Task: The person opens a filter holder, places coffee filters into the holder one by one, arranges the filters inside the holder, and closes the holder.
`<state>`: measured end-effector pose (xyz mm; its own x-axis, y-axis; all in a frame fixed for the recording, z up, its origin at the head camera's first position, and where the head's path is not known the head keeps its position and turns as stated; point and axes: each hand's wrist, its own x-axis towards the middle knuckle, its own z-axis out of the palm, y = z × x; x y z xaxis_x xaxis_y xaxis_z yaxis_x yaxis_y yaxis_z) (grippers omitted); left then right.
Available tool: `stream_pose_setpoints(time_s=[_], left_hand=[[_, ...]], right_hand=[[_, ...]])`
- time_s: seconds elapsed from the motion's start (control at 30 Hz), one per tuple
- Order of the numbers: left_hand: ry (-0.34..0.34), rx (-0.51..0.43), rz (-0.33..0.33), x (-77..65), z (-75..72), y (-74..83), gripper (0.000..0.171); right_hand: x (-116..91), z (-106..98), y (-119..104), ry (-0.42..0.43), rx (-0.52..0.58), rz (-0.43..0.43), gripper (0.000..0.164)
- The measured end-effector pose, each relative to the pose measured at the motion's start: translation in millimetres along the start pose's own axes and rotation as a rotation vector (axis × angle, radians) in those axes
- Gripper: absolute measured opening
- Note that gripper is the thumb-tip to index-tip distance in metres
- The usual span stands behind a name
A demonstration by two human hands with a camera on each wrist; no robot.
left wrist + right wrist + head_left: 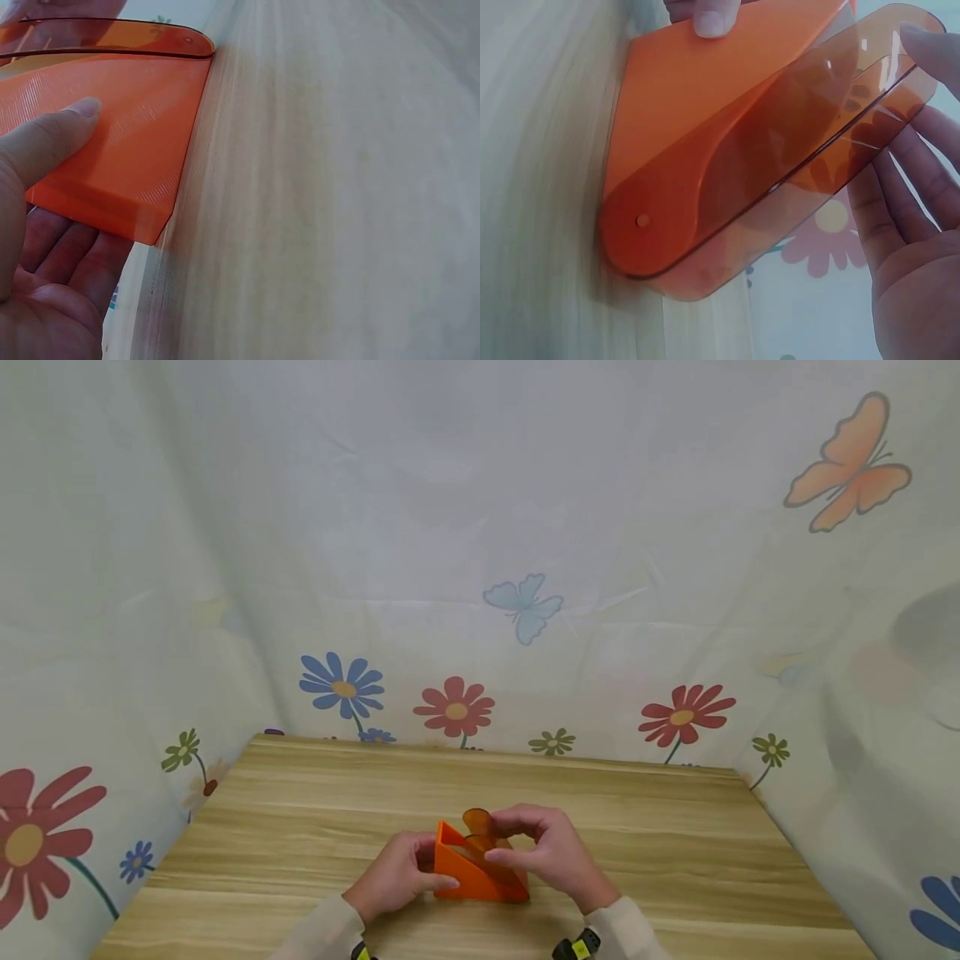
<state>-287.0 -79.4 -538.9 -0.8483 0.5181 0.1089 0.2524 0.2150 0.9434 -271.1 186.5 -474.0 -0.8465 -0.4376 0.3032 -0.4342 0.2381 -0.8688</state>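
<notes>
An orange wedge-shaped box (474, 878) with a translucent orange hinged lid (765, 161) stands on the wooden tabletop. My left hand (399, 870) grips the box at its taller left end, thumb across the near face and fingers round the other side. In the right wrist view, the lid's round pivot shows at the low end of the box, close to the tabletop. My right hand (551, 852) pinches the lid's free end between thumb and fingers. The lid is swung up from the box, so the opening shows in the head view. What lies inside is hidden.
The wooden tabletop (337, 802) runs back to a pale curtain (420, 527) printed with flowers and butterflies, which also closes off both sides. Watch-like black and yellow devices (577, 946) sit at the cuffs of both light sleeves.
</notes>
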Motion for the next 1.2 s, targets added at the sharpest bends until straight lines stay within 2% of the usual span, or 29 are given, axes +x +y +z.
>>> stream_pose_setpoints(time_s=[0.4,0.87,1.03,1.2], left_hand=[[0.007,0.016,0.021,1.0,0.4,-2.1,0.042],[-0.003,-0.007,0.012,0.2,0.8,0.9,0.042],[-0.002,-0.002,0.022,1.7,2.1,-0.5,0.04],[0.006,0.015,0.024,2.0,1.2,-3.4,0.039]], right_hand=[[9,11,0,-0.056,-0.029,0.013,0.038],[10,17,3,-0.082,-0.054,0.091,0.039],[8,17,4,-0.07,-0.118,0.064,0.04],[8,20,3,-0.063,-0.203,0.0,0.044]])
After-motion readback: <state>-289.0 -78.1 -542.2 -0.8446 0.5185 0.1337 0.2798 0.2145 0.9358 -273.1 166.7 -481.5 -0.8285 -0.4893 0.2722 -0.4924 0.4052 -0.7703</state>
